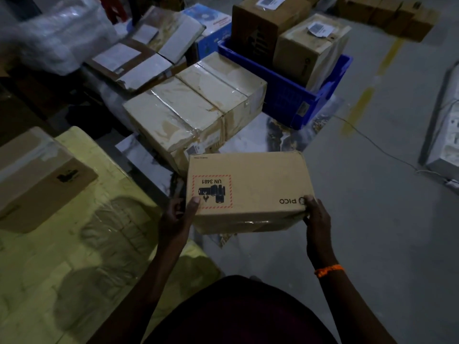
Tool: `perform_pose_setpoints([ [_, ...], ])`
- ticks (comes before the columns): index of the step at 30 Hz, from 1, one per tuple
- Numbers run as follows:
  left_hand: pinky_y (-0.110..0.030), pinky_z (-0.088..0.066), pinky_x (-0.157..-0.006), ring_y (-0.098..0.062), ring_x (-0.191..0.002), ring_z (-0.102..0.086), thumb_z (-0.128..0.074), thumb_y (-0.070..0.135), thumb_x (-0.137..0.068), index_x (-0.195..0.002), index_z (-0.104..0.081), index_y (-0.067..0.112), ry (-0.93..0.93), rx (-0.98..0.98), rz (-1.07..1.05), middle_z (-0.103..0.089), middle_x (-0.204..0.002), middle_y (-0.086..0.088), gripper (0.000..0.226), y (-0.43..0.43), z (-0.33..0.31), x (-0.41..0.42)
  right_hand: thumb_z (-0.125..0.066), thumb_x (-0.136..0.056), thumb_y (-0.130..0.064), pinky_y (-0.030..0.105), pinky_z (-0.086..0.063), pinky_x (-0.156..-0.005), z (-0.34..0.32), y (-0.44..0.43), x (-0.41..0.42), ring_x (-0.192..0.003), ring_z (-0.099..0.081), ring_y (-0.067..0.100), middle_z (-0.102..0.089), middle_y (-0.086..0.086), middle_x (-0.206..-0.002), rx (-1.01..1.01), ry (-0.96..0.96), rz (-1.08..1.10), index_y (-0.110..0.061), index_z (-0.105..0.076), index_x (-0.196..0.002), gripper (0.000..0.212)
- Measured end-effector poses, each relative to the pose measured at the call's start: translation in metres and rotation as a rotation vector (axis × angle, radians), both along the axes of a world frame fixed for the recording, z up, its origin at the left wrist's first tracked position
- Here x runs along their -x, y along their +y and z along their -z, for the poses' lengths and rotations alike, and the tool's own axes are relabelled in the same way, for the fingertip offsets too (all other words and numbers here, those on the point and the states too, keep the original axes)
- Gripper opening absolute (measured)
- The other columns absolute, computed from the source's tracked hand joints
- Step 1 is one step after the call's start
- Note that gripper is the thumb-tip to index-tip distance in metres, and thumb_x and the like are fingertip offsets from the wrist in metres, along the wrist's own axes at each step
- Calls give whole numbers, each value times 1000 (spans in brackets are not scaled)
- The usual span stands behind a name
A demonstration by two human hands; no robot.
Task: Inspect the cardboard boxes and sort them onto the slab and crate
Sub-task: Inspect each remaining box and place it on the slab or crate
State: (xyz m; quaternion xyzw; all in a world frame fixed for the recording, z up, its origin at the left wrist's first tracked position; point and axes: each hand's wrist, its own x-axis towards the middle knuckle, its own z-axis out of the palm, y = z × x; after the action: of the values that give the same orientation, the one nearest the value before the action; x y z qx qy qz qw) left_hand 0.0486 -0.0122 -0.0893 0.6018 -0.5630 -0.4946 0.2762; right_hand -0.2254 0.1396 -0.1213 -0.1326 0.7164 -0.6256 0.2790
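We grip the PICO cardboard box [248, 184] over the marble slab [273, 131] — left hand [177, 216] clasping the corner by its UN 3481 label [212, 192], right hand [316, 219] the logo corner

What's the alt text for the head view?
The left hand and right hand grip a brown PICO cardboard box with a UN 3481 battery label. Beyond it, taped boxes sit on a marbled slab, and a blue crate holds two more boxes.
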Motion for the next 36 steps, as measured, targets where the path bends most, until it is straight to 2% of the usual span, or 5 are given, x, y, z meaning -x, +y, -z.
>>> perform_pose_setpoints([
  [4, -19, -52, -76, -17, -108, -62, -63, 39, -97, -131, -52, 16, -193, 445, 145, -59, -127, -8, 42, -14, -5, 12, -51, -98, -65, 40, -52, -98, -7, 2, -4, -110, -66, 5, -75, -13, -113, 54, -42, 3, -32, -72, -113, 41],
  [10, -54, -37, -111, -31, -141, -41, -54, 44, -98, -136, -59, 20, -407, 931, 641, -54, -145, -9, 46, -25, -14, 53, -48, -106, -49, 45, -48, -102, 17, 13, 8, -129, -59, 22, -66, 3, -134, -41, -218, 20, -28, -66, -131, 37],
  [15, -59, -18, -120, -25, -151, -25, -40, 62, -99, -149, -46, 32, -521, 865, 1008, -36, -161, -2, 59, -6, -16, 91, -58, -97, -61, 48, -46, -102, 56, 12, 15, -129, -53, 33, -57, 12, -139, -310, -618, -33, -18, -53, -142, 62],
  [21, -57, -12, -123, -20, -153, -20, -40, 66, -96, -151, -40, 38, -519, 819, 990, -29, -164, 4, 62, -13, -22, 92, -52, -92, -74, 52, -49, -102, 70, 6, 16, -124, -57, 39, -57, 22, -138, -104, -856, 110, -6, -48, -147, 88],
  [36, -46, -39, -114, -16, -140, -42, -45, 64, -96, -147, -50, 27, -92, 661, 650, -47, -152, 2, 63, -56, -67, 61, -46, -94, -74, 52, -48, -104, -19, -13, 41, -121, -62, 30, -75, 9, -106, 212, -772, 13, -10, -74, -103, 70],
])
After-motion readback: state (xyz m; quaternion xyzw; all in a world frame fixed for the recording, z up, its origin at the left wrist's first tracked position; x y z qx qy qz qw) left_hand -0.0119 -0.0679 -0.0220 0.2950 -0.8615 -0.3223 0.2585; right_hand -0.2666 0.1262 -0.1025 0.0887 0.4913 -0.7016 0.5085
